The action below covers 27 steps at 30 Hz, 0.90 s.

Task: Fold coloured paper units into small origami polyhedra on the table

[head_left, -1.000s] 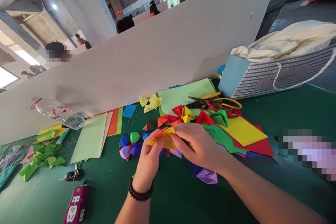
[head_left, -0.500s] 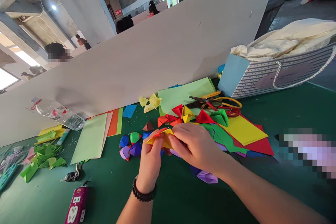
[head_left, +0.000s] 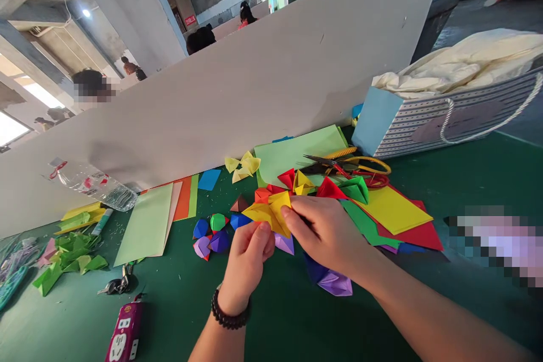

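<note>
Both my hands hold a folded yellow paper piece [head_left: 271, 212] just above the green table [head_left: 297, 317]. My left hand [head_left: 248, 260], with a dark bead bracelet at the wrist, pinches the paper's lower left edge. From the right, my right hand [head_left: 324, 232] grips the same piece with closed fingers. Around them lie small folded paper shapes: blue, green and purple ones [head_left: 210, 235] to the left, red, yellow and green ones [head_left: 322, 186] behind, and a purple one [head_left: 335, 283] under my right forearm.
Scissors [head_left: 339, 165] lie on coloured sheets [head_left: 394, 212] at the right, in front of a striped bag with cloth [head_left: 449, 116]. Light green sheets [head_left: 146, 223], a plastic bottle [head_left: 95, 184], green paper scraps [head_left: 70, 257] and a power strip [head_left: 123, 334] lie at the left. A white partition [head_left: 237, 85] stands behind.
The yellow piece has been turned and lifted a little, and now shows a broader face. My left hand's fingers have moved up to pinch its lower edge.
</note>
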### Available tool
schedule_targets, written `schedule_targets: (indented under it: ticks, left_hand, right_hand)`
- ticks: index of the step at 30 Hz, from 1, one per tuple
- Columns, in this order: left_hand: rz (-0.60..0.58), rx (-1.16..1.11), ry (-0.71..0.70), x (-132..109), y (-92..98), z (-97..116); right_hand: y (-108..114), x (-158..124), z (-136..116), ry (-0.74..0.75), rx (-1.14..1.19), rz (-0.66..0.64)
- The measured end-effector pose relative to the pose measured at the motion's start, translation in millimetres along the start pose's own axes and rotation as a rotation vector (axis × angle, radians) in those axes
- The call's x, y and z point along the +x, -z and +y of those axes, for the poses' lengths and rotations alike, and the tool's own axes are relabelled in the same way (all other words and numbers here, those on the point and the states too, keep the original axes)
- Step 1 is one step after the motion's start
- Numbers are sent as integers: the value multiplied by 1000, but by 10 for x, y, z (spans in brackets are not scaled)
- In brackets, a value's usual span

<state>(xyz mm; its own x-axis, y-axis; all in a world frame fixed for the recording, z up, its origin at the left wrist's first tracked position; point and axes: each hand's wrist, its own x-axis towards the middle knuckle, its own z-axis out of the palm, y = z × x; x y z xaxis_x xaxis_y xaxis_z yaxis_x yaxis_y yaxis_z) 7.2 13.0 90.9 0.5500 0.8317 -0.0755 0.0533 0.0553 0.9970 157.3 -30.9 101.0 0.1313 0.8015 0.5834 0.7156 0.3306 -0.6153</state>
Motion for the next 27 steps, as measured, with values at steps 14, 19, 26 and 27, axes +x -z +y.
schedule_targets:
  ticks: [14, 19, 26, 27]
  left_hand:
    - [126, 48, -13, 25, -11, 10]
    - [39, 1, 33, 46, 16, 36]
    - [131, 32, -9, 50, -49, 16]
    - [130, 32, -18, 58, -54, 1]
  right_hand:
    - [-33, -13, -5, 187, -196, 23]
    - [-25, 0, 16, 176, -199, 5]
    - [-95, -7, 41, 226, -246, 13]
    - [-97, -4, 44, 236, -250, 17]
